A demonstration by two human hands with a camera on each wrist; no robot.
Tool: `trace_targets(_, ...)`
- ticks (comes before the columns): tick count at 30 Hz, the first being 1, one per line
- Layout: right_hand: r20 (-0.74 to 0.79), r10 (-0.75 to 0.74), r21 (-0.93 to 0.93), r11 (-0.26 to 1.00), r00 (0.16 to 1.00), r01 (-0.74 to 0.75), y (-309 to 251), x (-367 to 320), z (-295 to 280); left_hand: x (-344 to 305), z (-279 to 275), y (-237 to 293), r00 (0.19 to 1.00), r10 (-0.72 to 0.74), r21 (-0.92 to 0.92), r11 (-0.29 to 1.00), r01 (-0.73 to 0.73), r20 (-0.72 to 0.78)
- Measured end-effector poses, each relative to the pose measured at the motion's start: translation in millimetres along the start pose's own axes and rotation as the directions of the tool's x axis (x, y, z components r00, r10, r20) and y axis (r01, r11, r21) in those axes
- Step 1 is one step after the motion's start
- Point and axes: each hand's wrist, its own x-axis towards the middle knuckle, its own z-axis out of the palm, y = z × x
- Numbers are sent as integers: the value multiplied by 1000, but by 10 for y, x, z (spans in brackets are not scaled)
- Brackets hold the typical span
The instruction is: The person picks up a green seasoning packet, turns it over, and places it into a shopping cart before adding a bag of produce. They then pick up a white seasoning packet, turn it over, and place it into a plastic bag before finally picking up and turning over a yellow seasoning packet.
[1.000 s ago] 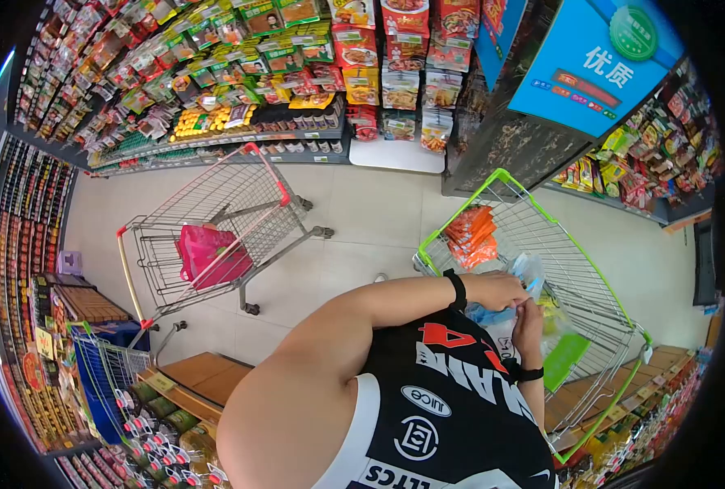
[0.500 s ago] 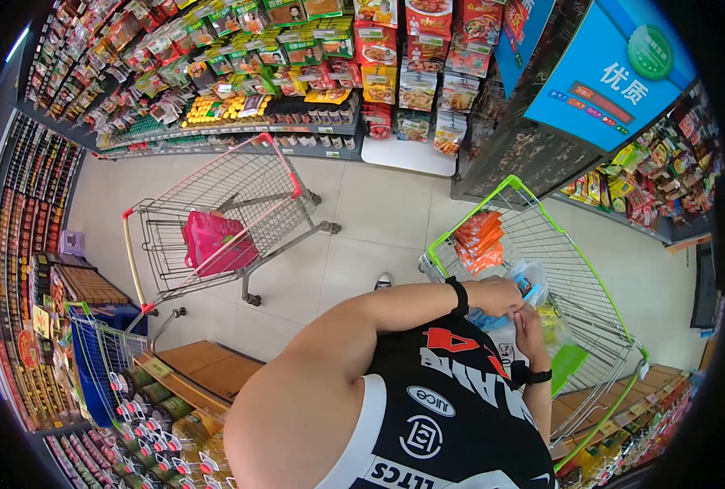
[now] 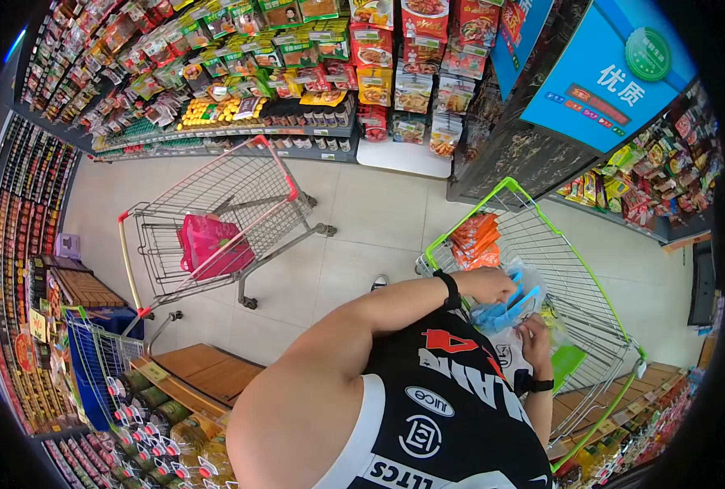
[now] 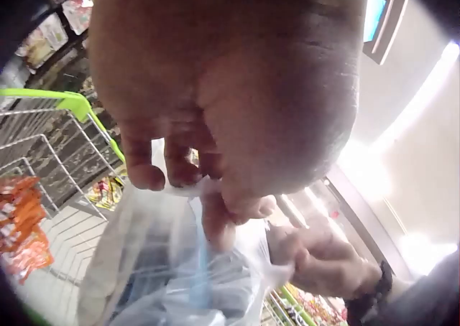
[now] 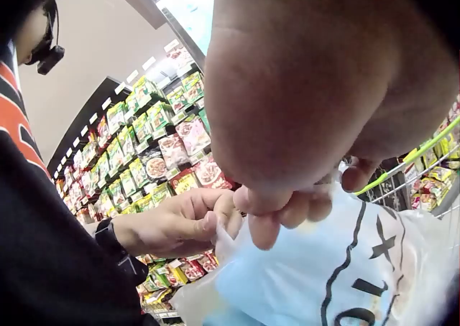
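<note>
Over the green-rimmed shopping cart point(image 3: 590, 285), both hands hold a thin clear plastic bag point(image 4: 172, 268) by its upper edge. My left hand point(image 3: 486, 285) pinches one side of the edge, with the fingers curled over it in the left wrist view. Opposite it, my right hand point(image 3: 535, 336) pinches the other side between thumb and fingers. Something light blue point(image 3: 515, 306) shows through the film, its kind hidden by folds. Black printed marks point(image 5: 370, 286) run down the bag in the right wrist view.
Orange packets point(image 3: 475, 238) lie at the cart's far left end. A second cart point(image 3: 215, 204) with a pink bag point(image 3: 215, 246) stands on the left. Packed shelves point(image 3: 240, 57) line the far side, beside a dark pillar point(image 3: 509, 155) with a blue sign point(image 3: 607, 81). Bottles point(image 3: 158, 424) stand at lower left.
My hands, close together before, have drawn apart: the left slightly up and left, the right slightly down. The bag's mouth has spread between them, and more of the blue contents shows.
</note>
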Motion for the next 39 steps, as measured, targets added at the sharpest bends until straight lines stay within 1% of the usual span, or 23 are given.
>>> trace_targets(1,-11,12,2,1000,1000,-12,4,-17,10,-10,-44,-39,999,-40,-73,997,40,-1)
trace_targets(2,-21,27,4,1000,999,-27,1,-48,23,-16,-41,-58,999,-34,-93,995,35,12)
trace_targets(5,-31,54,-9,998,998,-54,72,-93,44,7,32,-47,1000,-9,-1,1000,9,26)
trace_targets(6,-36,55,-15,998,998,-55,104,-77,67,6,49,-34,999,-29,37,999,28,38)
trace_targets(8,-38,56,-39,998,998,-57,118,-55,117,-25,-30,208,996,-70,114,991,63,60)
trace_targets(9,-40,56,-52,997,998,-58,101,-36,135,-19,-22,207,994,-61,170,984,44,94)
trace_targets(11,-71,9,-8,1000,997,-10,52,29,202,-2,15,203,986,-49,277,961,2,162)
trace_targets(12,-88,-13,14,1000,996,15,34,55,224,7,51,173,984,-50,287,958,-2,172)
trace_targets(15,34,84,-3,996,996,-84,80,18,227,25,126,114,977,-43,297,955,-22,210)
trace_targets(17,75,199,124,970,977,-207,65,1,254,16,80,161,971,-28,282,959,-42,239)
trace_targets(18,103,253,185,946,962,-268,40,1,270,21,136,92,979,60,262,959,-110,194)
trace_targets(20,59,187,90,977,981,-192,-73,80,288,42,268,-90,967,234,238,938,-251,96)
trace_targets(21,37,152,40,987,988,-153,-104,116,290,41,241,-53,975,174,233,951,-202,136)
trace_targets(23,39,31,-45,999,999,-29,-41,152,318,53,182,28,975,53,231,967,-104,215)
trace_targets(24,45,-30,-87,996,999,34,-25,170,330,37,143,77,974,28,213,974,-76,223)
trace_targets(26,71,-8,-113,993,997,16,-25,180,319,-6,76,154,970,-24,175,984,-19,240)
trace_targets(27,84,5,-127,992,996,5,-29,177,314,-16,65,166,971,-29,183,983,-16,237)
trace_targets(30,46,-43,-130,990,998,48,7,163,359,-34,43,195,974,-33,194,981,-11,225)
trace_targets(32,86,-16,-107,994,996,25,4,165,345,-45,31,215,977,-27,186,982,-13,212)
trace_targets(36,156,1,-68,998,988,10,-9,175,316,-37,115,138,966,-49,219,976,-9,255)
trace_targets(39,153,-5,-43,999,988,12,-58,198,299,-27,95,180,956,-50,200,980,-9,288)
